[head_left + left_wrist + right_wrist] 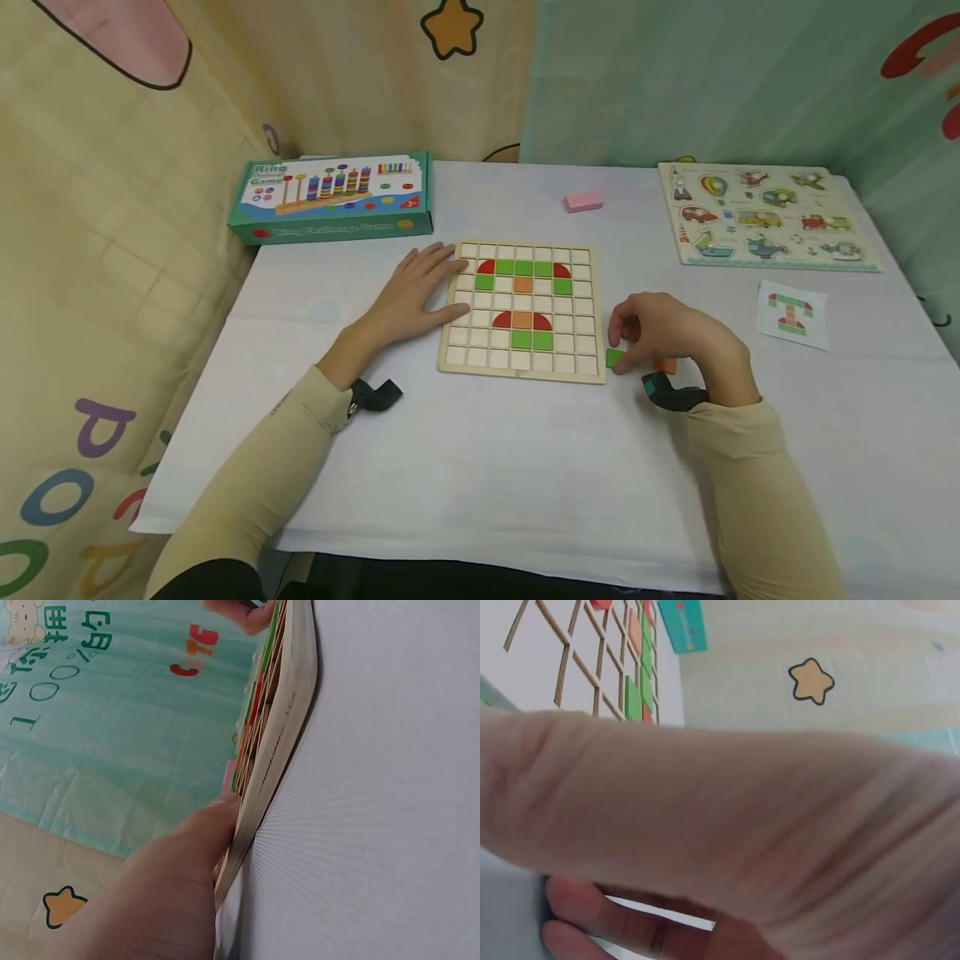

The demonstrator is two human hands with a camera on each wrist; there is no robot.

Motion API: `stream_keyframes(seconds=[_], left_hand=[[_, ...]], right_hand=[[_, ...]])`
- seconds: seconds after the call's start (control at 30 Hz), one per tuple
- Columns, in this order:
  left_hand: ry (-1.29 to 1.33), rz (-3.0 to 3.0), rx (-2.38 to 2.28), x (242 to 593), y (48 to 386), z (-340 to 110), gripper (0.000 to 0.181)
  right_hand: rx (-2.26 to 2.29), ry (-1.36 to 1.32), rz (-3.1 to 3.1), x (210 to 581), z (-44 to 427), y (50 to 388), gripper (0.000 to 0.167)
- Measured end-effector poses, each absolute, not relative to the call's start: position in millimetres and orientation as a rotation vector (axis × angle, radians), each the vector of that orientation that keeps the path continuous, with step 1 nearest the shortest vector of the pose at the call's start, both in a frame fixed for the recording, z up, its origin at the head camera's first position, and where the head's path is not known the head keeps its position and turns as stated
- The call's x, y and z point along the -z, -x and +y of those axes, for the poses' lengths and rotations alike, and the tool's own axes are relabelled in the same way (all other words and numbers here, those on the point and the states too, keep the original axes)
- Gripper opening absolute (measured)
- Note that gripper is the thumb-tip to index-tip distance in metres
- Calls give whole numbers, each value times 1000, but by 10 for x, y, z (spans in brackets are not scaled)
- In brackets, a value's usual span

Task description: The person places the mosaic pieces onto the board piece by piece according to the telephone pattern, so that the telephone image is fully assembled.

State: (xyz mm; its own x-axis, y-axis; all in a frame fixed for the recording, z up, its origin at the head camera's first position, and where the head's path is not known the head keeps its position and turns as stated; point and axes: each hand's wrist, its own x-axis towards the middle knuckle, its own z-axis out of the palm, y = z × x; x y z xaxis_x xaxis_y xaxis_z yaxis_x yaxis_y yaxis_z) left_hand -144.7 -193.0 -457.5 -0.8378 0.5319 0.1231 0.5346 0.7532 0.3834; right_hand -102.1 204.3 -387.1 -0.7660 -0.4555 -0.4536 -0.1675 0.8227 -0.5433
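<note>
A wooden grid board (465, 357) lies mid-table, with green, red and orange pieces set in some of its squares. My left hand (416, 292) rests on its left edge, fingers spread; the left wrist view shows the thumb (202, 832) against the rim. Just off the board's right side, my right hand (663, 333) has its thumb and a finger at a loose green square tile (614, 358), pinching it near the table. An orange tile (666, 365) lies partly hidden under that hand. In the right wrist view the thumb (705, 802) covers most of the work.
A pattern card (792, 315) lies to the right of my right hand. Farther back stand a green game box (330, 227) at left, a pink block (583, 201), and a picture puzzle board (776, 208) at right. Curtains hang behind the table.
</note>
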Motion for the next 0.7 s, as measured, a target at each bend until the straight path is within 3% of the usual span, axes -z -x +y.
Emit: stream_keyframes(seconds=[0.43,0.7], left_hand=[[895,-2917,676,4575,1439,-1955,74],[908,-2909,666,4571,1448,-1943,74]], right_hand=[[749,609,2444,3916,2064,1087,22],[1082,565,2588,3973,1944,1102,17]])
